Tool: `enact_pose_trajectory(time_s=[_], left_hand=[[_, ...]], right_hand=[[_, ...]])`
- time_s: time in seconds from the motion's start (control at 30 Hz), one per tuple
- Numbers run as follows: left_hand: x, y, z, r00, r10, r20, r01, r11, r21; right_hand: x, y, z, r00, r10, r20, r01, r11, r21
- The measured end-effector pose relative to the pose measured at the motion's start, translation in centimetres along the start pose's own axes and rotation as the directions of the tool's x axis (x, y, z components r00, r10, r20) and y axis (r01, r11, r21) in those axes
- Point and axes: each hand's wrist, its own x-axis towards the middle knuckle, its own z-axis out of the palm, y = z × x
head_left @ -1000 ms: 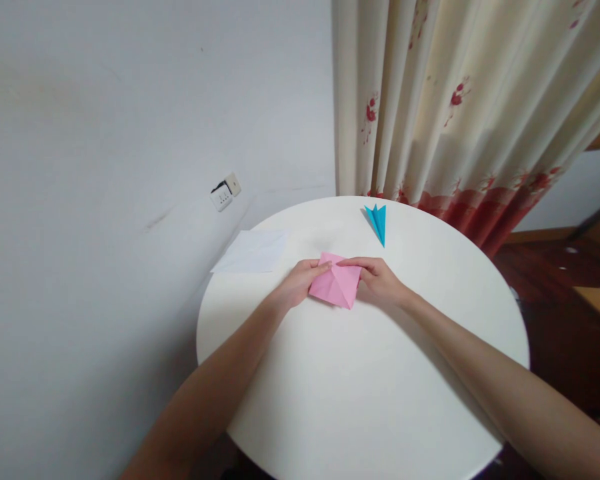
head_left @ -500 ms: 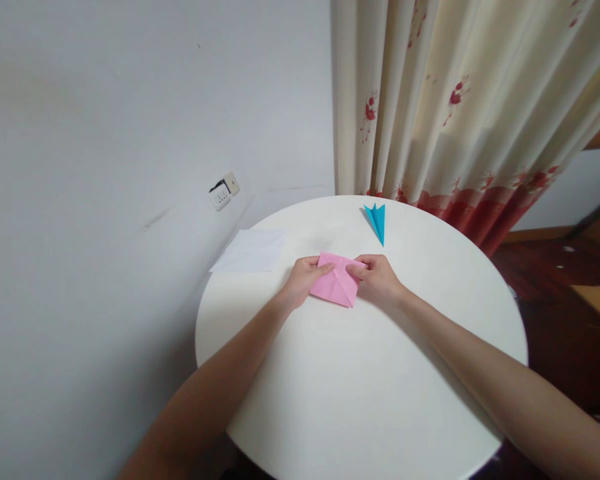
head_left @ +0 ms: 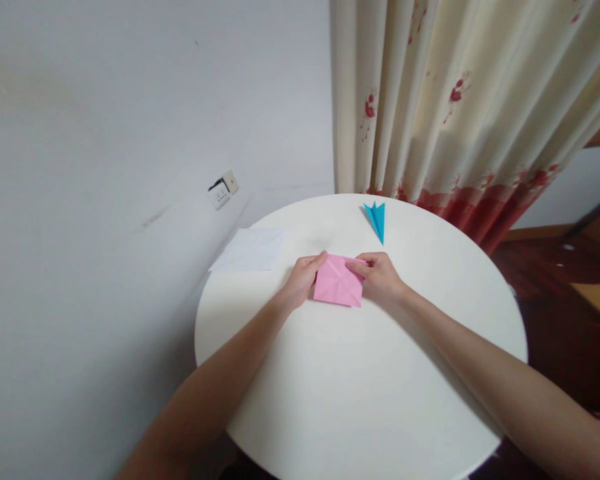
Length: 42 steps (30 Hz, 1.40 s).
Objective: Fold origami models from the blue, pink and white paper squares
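Observation:
A folded square of pink paper (head_left: 338, 285), with crease lines across its face, is held between my two hands over the white table. My left hand (head_left: 303, 277) grips its left edge, the thumb close to the upper left corner. On the other side, my right hand (head_left: 381, 272) pinches the upper right part, thumb lying on top of the paper and fingers behind it. The fingers behind the paper are partly hidden.
Behind my right hand a folded blue paper plane (head_left: 377, 221) lies on the round white table (head_left: 360, 387). White sheets (head_left: 250, 250) rest at the table's left edge, near a wall socket (head_left: 219, 195). A flowered curtain (head_left: 405, 100) hangs behind the table.
My left thumb has slid off the paper's face to its upper left edge. The pink paper has turned slightly and sits more level. My right hand has hardly moved.

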Motion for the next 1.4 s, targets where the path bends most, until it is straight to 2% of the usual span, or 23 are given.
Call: enact_pose_trajectory(time_s=[0.17,0.27,0.37,0.57,0.7,0.8,0.9,1.03,1.13,1.33,1.4], left_hand=[[0.2,0.6,-0.4,0.997,0.044,-0.070,-0.049,0.997,-0.060],[0.0,0.6,-0.5,1.000,0.030,-0.007,-0.030,0.998,-0.046],[-0.2,0.3,-0.3,0.996,0.013,0.087,-0.017,0.999,0.041],[-0.4,-0.3,-0.1,0.992,0.003,0.124,-0.016,0.994,0.104],[-0.4,-0.3,-0.2,0.988,-0.014,0.152,-0.003,0.994,0.112],[-0.3,-0.3,-0.1,0.995,-0.006,0.102,-0.004,0.996,0.089],[-0.3,-0.3,0.2,1.000,0.010,0.029,-0.010,1.000,0.008],[0.0,-0.3,0.3,0.996,0.043,-0.075,-0.051,0.993,-0.108],[0.0,-0.3,0.3,0.994,0.017,-0.107,-0.033,0.988,-0.152],[-0.3,-0.4,0.6,0.996,-0.057,0.075,0.066,0.990,-0.125],[-0.4,-0.6,0.6,0.993,-0.062,0.100,0.071,0.994,-0.089]], right_hand=[[-0.1,-0.3,-0.2,0.999,0.026,-0.027,-0.025,0.999,0.021],[-0.1,-0.4,-0.3,1.000,0.009,-0.030,-0.009,1.000,-0.008],[0.0,-0.1,-0.4,1.000,-0.004,-0.005,0.004,1.000,-0.010],[0.0,0.5,-0.2,0.997,0.073,0.024,-0.075,0.995,0.065],[0.2,0.7,-0.1,0.998,0.067,-0.001,-0.066,0.994,0.083],[0.4,0.7,-0.1,0.999,0.037,-0.021,-0.036,0.997,0.066],[0.3,0.3,-0.2,0.996,0.086,-0.012,-0.083,0.987,0.139],[-0.3,-0.2,-0.1,0.972,0.207,0.112,-0.225,0.958,0.177],[-0.5,0.0,0.1,0.962,0.212,0.174,-0.234,0.965,0.118],[0.0,0.5,0.1,0.984,0.173,0.052,-0.178,0.979,0.102],[0.2,0.4,0.0,0.983,0.182,0.007,-0.182,0.977,0.111]])
